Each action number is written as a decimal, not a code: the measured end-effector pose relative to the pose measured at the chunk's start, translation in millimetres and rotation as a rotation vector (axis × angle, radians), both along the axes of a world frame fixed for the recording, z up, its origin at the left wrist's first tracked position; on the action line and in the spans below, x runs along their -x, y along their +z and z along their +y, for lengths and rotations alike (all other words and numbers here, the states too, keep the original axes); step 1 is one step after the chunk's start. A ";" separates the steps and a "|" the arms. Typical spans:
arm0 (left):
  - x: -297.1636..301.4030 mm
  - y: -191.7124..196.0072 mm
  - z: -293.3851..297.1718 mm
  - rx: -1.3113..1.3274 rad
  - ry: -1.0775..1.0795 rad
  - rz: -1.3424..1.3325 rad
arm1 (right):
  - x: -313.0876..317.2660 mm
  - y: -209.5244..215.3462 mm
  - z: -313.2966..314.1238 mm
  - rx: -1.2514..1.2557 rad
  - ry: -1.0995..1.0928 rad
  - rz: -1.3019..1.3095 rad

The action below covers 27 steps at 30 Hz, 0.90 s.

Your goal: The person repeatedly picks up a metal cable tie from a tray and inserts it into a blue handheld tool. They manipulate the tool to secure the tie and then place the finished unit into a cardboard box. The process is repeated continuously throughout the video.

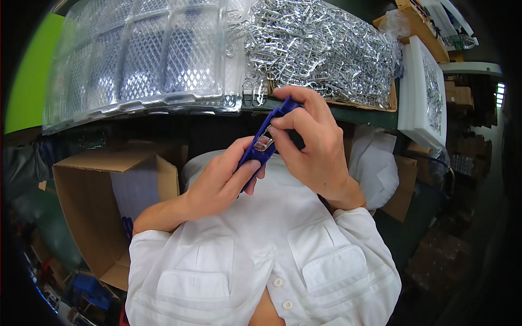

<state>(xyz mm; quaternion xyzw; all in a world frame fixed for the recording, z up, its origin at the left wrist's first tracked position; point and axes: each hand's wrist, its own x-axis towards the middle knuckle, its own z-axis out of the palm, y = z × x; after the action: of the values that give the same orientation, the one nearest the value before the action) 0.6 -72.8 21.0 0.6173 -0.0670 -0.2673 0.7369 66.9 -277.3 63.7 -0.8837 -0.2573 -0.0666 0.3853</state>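
Both hands meet close to the chest, over the white shirt (261,255), around a blue plastic holder (266,142) that slants from upper right down to lower left. The left hand (217,187) is closed under its lower end, thumb lying along the blue face and fingers curled behind as a support. The right hand (312,146) is closed over the upper end, fingers wrapped across the top and the thumb pressing toward a small metal clip (263,143) that sits in a window near the middle of the holder. Whether the clip is fully seated I cannot tell; its edges are partly covered by the thumb. To do this well, I judge the left hand should brace the holder steady while the right thumb presses squarely, so the clip does not tilt or spring out. Ahead on the bench lies a big heap of clips (321,49), and left of it a clear plastic tray (141,60) with moulded pockets. A white foam block (421,92) stands at the right, and an open cardboard box (103,201) sits low at the left.
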 end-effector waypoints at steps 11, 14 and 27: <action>-8.2 0.4 -9.6 -0.024 0.032 -0.002 | 6.9 -20.8 -10.8 -0.360 -0.123 0.501; -10.7 -2.5 -14.7 -0.100 0.089 -0.066 | 12.3 -22.5 -11.7 -0.364 -0.141 0.486; -25.3 -14.1 -25.4 -0.199 0.097 0.101 | 15.8 -40.4 -7.6 -0.281 -0.219 0.368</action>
<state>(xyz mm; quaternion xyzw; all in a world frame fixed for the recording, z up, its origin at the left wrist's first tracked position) 25.9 -98.2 7.0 0.6756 0.0267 -0.2673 0.6866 51.1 -284.8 23.3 -0.8412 -0.0739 0.0190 0.5353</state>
